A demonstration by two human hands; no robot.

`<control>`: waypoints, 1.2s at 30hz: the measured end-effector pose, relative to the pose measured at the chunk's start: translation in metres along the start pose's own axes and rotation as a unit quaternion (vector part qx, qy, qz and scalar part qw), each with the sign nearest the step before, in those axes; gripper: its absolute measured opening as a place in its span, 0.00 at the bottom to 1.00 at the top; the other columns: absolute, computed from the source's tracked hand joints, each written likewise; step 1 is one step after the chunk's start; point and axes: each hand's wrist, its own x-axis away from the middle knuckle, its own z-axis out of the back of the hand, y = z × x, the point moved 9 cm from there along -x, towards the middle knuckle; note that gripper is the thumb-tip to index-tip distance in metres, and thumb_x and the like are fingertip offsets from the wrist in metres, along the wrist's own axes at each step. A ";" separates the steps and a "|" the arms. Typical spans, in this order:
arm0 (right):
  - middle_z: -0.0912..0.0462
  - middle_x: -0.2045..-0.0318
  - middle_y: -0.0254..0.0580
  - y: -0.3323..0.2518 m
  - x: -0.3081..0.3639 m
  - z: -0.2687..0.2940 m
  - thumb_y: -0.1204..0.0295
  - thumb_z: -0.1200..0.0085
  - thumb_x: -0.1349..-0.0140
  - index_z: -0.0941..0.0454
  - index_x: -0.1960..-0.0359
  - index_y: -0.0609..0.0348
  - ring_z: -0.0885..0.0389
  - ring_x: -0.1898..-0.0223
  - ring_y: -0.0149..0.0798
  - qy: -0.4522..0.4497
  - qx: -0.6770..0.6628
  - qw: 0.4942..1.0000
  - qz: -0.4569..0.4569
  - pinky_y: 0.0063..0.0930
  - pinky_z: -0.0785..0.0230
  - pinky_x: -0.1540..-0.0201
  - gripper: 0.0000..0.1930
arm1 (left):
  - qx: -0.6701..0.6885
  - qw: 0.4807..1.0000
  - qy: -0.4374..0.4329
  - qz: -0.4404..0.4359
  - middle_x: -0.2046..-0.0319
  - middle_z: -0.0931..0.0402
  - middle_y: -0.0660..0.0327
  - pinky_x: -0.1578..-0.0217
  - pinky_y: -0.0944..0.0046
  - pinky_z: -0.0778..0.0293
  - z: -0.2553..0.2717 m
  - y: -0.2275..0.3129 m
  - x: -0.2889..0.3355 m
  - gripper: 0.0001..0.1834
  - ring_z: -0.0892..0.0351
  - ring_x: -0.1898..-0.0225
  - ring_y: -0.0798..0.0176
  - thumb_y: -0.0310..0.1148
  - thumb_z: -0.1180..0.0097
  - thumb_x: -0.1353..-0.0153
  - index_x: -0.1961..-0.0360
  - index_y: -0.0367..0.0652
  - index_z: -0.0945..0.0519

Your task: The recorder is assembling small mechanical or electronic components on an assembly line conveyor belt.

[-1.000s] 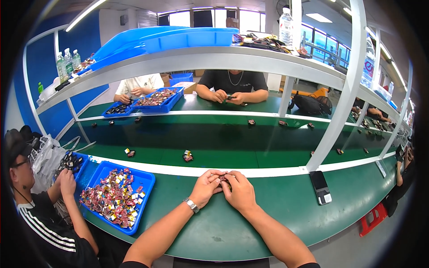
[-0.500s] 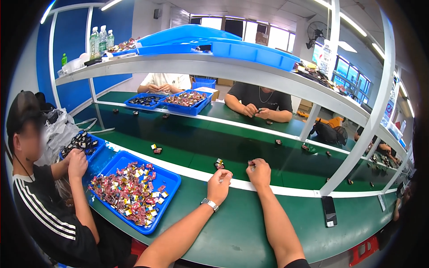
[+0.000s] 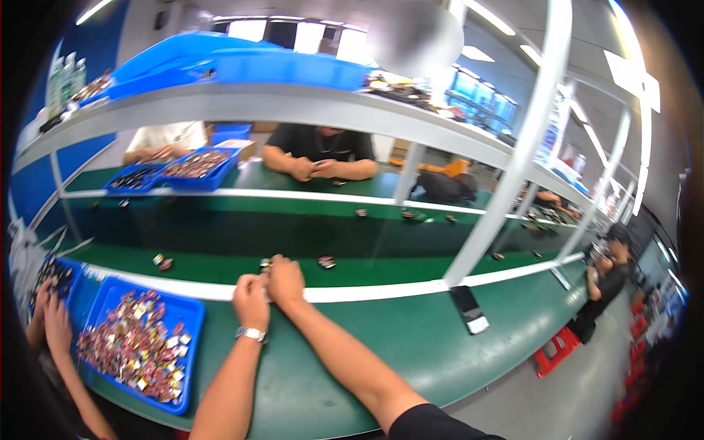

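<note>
My left hand [image 3: 251, 299], wearing a metal-banded watch [image 3: 251, 334], is curled closed above the belt's white edge strip; what its fingers pinch is hidden. Right beside it, my right hand [image 3: 286, 281] reaches over the green belt [image 3: 381, 249] with fingers drawn together. At its fingertips sits a small pale-and-dark part [image 3: 265, 265]; blur hides whether they grip it. A reddish-black small part [image 3: 326, 262] lies on the belt just right of my right hand. Two more small parts, one pale [image 3: 158, 259] and one reddish [image 3: 166, 265], lie on the belt further left.
A blue tray [image 3: 192, 352] heaped with small reddish, white and yellow parts stands left of my arms. A phone [image 3: 467, 308] lies to the right by a white shelf post [image 3: 506, 176]. Co-workers' hands show at left and across the belt.
The view has swung right, so the scene sits further left. My hands have come together; my right hand has moved left, and a small part lies on the belt where it was.
</note>
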 end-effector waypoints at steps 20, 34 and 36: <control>0.26 0.49 0.45 0.045 0.099 0.137 0.75 0.37 0.47 0.30 0.41 0.57 0.28 0.47 0.48 -0.092 -0.233 0.946 0.205 0.38 0.33 0.42 0.29 | 0.063 0.857 -0.458 0.226 0.63 0.19 0.53 0.72 0.68 0.22 -0.075 0.001 0.057 0.14 0.19 0.71 0.63 0.31 0.54 0.30 0.52 0.30 0.23; 0.23 0.56 0.41 0.042 0.107 0.144 0.72 0.42 0.44 0.23 0.61 0.57 0.24 0.55 0.44 0.053 -0.136 0.959 0.244 0.36 0.27 0.56 0.09 | 0.115 0.883 -0.393 0.230 0.55 0.21 0.53 0.58 0.60 0.15 -0.086 0.013 0.074 0.19 0.17 0.57 0.61 0.19 0.56 0.35 0.43 0.35 0.32; 0.24 0.56 0.42 0.041 0.107 0.146 0.72 0.42 0.45 0.23 0.63 0.57 0.24 0.55 0.44 0.070 -0.110 0.958 0.256 0.36 0.26 0.56 0.09 | 0.112 0.883 -0.395 0.228 0.55 0.21 0.53 0.58 0.60 0.15 -0.086 0.009 0.072 0.18 0.17 0.57 0.61 0.19 0.56 0.35 0.44 0.35 0.32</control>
